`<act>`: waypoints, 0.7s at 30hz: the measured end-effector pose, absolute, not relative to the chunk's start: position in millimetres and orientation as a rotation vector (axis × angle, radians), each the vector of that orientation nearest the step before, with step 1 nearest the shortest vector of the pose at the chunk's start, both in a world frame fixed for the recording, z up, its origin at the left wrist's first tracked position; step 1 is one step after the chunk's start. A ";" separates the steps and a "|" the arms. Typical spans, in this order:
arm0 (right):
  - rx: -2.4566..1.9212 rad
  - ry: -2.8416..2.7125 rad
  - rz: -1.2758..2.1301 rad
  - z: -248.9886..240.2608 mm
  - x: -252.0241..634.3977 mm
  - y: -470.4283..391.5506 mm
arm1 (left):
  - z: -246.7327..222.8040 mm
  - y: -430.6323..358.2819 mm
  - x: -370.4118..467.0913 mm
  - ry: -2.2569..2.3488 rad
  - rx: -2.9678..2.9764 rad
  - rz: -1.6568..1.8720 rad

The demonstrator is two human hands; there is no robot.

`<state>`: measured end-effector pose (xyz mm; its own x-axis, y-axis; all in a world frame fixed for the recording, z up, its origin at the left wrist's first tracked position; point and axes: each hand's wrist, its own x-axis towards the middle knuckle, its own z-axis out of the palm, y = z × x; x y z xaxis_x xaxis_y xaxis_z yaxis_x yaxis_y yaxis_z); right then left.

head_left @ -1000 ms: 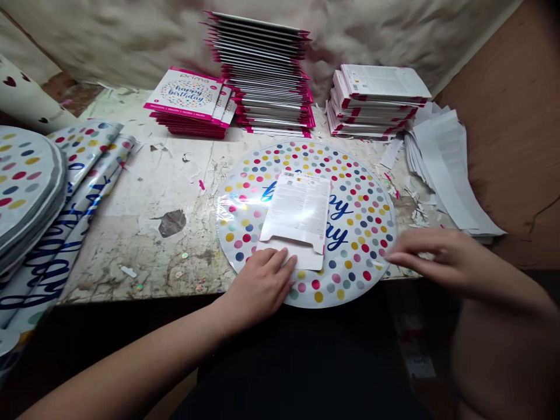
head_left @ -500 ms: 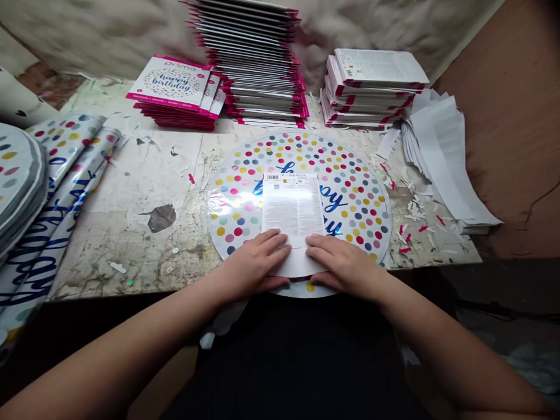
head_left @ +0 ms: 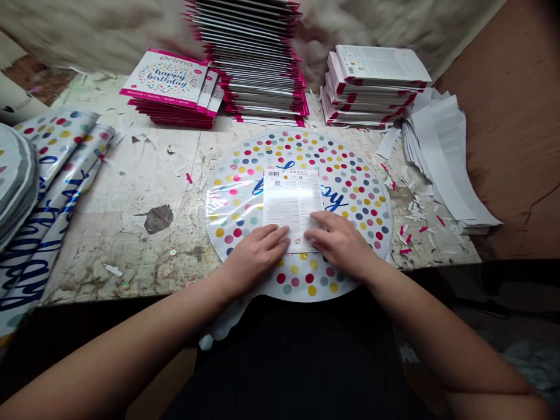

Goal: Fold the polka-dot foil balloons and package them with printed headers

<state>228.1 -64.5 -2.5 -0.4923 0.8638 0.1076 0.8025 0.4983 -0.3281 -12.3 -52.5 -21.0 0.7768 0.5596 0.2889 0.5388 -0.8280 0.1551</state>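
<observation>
A round foil balloon [head_left: 367, 204] with coloured dots and blue lettering lies flat at the table's front edge. On its middle rests a white printed card [head_left: 292, 207] with a barcode at its top left. My left hand [head_left: 259, 255] lies over the card's lower left edge, fingers stretched out and slightly apart. My right hand [head_left: 339, 242] rests at the lower right edge, its fingers apart and their tips on the card. Neither hand is closed round anything.
Behind the balloon stand a tall stack of pink-edged cards [head_left: 262, 76], a "happy birthday" card pile [head_left: 166, 79] and white packets [head_left: 380, 87]. Paper strips [head_left: 450, 157] lie at right. More dotted foils [head_left: 61, 175] hang over the left edge. Scraps litter the worn table [head_left: 131, 204].
The card's lower flap, which stretched toward me, is now folded in, and dots below it show. My right hand has moved slightly up, its fingers more bent.
</observation>
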 end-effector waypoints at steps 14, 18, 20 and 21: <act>-1.252 -2.853 -0.362 24.0 199.1 -84.7 | 22.1 -79.8 -1.9 0.887 0.484 0.466; -1.172 -2.651 -0.412 21.2 201.4 -99.5 | 11.7 -68.7 16.1 1.012 0.273 0.686; -1.193 -2.591 -0.358 18.4 201.8 -106.9 | 10.5 -67.6 19.1 1.046 0.288 0.701; -1.202 -2.576 -0.331 17.3 202.0 -109.9 | 10.9 -68.0 20.1 1.048 0.289 0.710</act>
<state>202.0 -109.9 17.3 -0.6154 0.7093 0.3436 0.7732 0.6280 0.0885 20.1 -68.0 10.9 0.3054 0.6580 -0.6883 -0.3953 0.7452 0.5371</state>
